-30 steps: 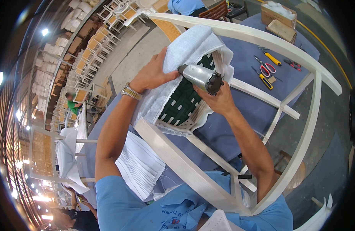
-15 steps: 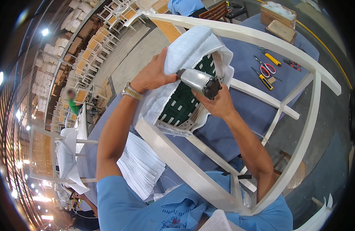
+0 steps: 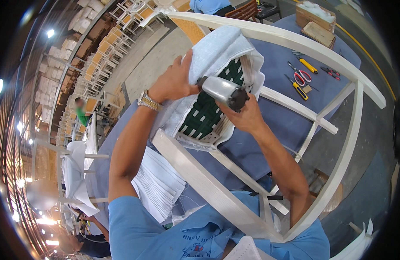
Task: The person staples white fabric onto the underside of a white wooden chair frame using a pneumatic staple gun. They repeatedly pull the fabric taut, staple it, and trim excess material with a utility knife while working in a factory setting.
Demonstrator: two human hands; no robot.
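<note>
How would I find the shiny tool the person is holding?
Look at the big white chair frame lying on the blue-covered table. In its middle is a seat with dark green webbing wrapped in white fabric. The right hand presses a silver staple gun there, the only shiny metal tool with a black end.

At the centre of the frame the right hand (image 3: 247, 117) grips a silver stapler (image 3: 222, 91), its nose against the white fabric (image 3: 217, 50) wrapped over a seat (image 3: 204, 117) of green webbing. The left hand (image 3: 176, 80) presses the fabric just left of the tool. A white chair frame (image 3: 295, 43) arches around them. At upper right, scissors (image 3: 300, 77) and screwdrivers (image 3: 307, 66) lie on the blue table (image 3: 278, 125). A stack of white cloth (image 3: 159, 184) sits lower left.
</note>
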